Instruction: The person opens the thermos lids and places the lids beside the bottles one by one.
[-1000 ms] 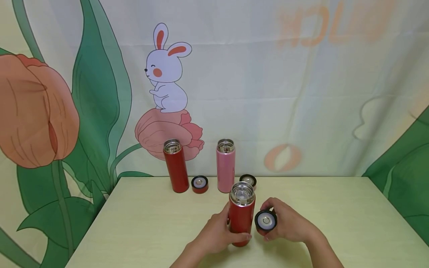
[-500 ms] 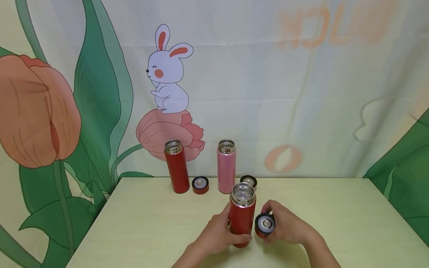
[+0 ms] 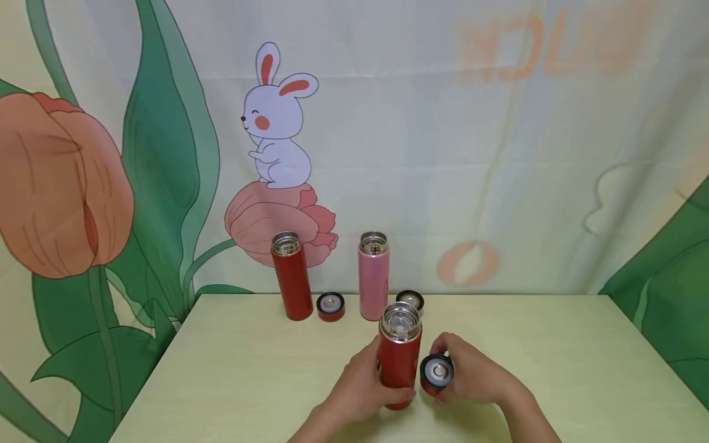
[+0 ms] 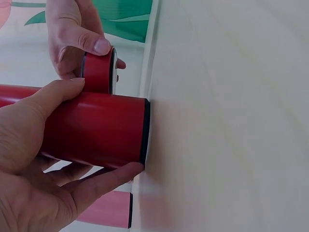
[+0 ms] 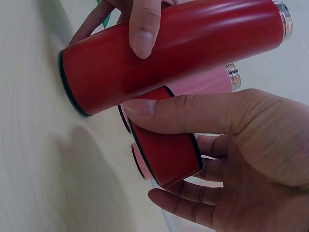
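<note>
My left hand (image 3: pixel 365 384) grips an upright red thermos (image 3: pixel 399 369) by its lower body. Its steel mouth is uncovered. Just to its right, my right hand (image 3: pixel 473 372) holds a red lid (image 3: pixel 436 374) between thumb and fingers, with the pale inner side facing up. In the right wrist view that lid (image 5: pixel 166 150) is close beside the thermos (image 5: pixel 169 48), thumb across its side. The thermos base (image 4: pixel 146 133) is at or just above the table; I cannot tell whether it touches.
Along the table's (image 3: pixel 249 369) back edge stand a second red thermos (image 3: pixel 293 283) and a pink thermos (image 3: pixel 373 280), both uncovered. A red lid (image 3: pixel 330 306) lies inner side up between them. Another lid (image 3: pixel 410 298) sits partly hidden behind the held thermos. A printed curtain (image 3: pixel 415 154) hangs behind.
My right hand has lowered the lid slightly and brought it a little left, beside the thermos. My left hand keeps its grip with hardly any movement.
</note>
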The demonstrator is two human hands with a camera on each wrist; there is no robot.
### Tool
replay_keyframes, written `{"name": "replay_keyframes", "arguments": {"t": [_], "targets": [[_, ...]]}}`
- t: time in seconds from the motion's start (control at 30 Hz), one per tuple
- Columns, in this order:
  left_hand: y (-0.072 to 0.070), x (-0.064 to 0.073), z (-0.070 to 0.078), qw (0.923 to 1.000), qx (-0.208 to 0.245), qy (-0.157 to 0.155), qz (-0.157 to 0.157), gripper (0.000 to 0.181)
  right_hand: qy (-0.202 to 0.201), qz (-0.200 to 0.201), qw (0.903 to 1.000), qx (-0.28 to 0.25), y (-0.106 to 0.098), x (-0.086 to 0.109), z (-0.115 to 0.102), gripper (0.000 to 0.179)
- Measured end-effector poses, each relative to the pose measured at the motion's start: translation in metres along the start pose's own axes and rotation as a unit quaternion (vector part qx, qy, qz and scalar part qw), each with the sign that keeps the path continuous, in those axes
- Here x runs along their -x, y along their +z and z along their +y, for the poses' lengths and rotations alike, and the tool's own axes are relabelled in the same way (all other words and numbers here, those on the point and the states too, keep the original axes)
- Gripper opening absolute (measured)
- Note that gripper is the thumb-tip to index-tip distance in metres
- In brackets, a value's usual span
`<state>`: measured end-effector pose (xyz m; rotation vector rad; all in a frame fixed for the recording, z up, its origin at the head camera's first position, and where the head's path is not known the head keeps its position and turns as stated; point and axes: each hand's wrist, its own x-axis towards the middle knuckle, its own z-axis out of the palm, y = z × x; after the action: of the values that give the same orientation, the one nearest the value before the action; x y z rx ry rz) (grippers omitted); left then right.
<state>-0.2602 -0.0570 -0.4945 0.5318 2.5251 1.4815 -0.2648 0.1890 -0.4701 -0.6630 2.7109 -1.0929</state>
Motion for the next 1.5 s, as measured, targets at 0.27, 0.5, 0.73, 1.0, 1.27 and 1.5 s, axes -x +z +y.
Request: {"name": "replay_keyframes", "arguments": {"t": [0.27, 0.5, 0.73, 1.0, 1.27, 1.5], "targets": [[-0.001, 0.001, 0.002, 0.9996, -0.009, 0.002, 0.026, 0.071, -0.006, 0.004, 1.0, -0.001, 0.002, 0.0, -0.003, 0.069], [-0.006, 0.001, 0.004, 0.999, -0.013, -0.009, 0.041, 0.074, -0.005, 0.015, 0.9999, -0.005, 0.005, 0.0, 0.0, 0.068], [-0.02, 0.002, 0.001, 0.9972, -0.027, -0.022, 0.066, 0.074, -0.005, 0.054, 0.9985, 0.001, 0.015, -0.004, -0.002, 0.065], [-0.04, 0.004, -0.007, 0.9938, -0.028, -0.051, 0.095, 0.079, 0.015, 0.087, 0.996, -0.007, 0.037, -0.015, -0.01, 0.065], [-0.062, 0.008, -0.018, 0.9872, -0.038, -0.079, 0.134, 0.087, 0.026, 0.13, 0.9912, -0.005, 0.057, -0.025, -0.015, 0.061], [-0.081, 0.013, -0.027, 0.9818, -0.034, -0.102, 0.157, 0.081, 0.024, 0.149, 0.9886, -0.01, 0.068, -0.036, -0.022, 0.062]]}}
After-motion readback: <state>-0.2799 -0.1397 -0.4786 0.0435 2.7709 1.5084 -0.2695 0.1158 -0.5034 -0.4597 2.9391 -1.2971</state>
